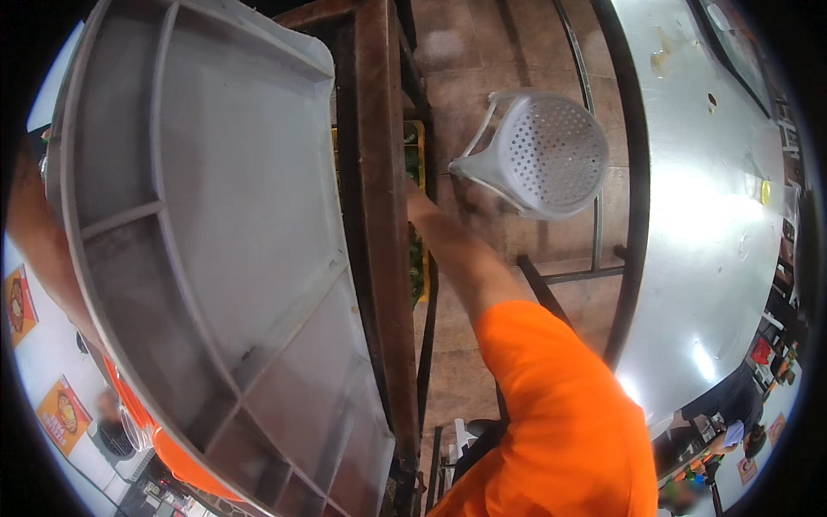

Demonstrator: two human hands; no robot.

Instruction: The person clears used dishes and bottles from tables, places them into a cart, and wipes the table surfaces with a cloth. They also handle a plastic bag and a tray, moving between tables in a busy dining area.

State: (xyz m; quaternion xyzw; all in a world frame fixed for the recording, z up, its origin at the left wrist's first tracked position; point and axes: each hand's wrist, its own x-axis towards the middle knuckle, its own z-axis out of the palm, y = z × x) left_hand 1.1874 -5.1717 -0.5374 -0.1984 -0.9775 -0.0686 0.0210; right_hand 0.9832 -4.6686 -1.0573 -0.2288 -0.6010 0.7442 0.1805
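A large grey plastic panel (226, 142), its ribbed underside towards me, stands tilted across the left of the view. My left forearm (45, 239) runs up along its outer edge; the left hand itself is out of sight. My right arm, in an orange sleeve (555, 400), reaches down past a brown, worn table frame (387, 194). The right wrist goes behind the frame's bar, so that hand is hidden. Beside the wrist, a yellow crate (423, 284) holds dark green things, partly covered by the frame; what they are is unclear.
A white plastic stool (555, 155) with a perforated seat stands on the brown tiled floor (452, 368). At right is a shiny metal-topped table (704, 258) with stains. Orange plastic (187, 462) shows behind the panel. People are in the background at lower left and lower right.
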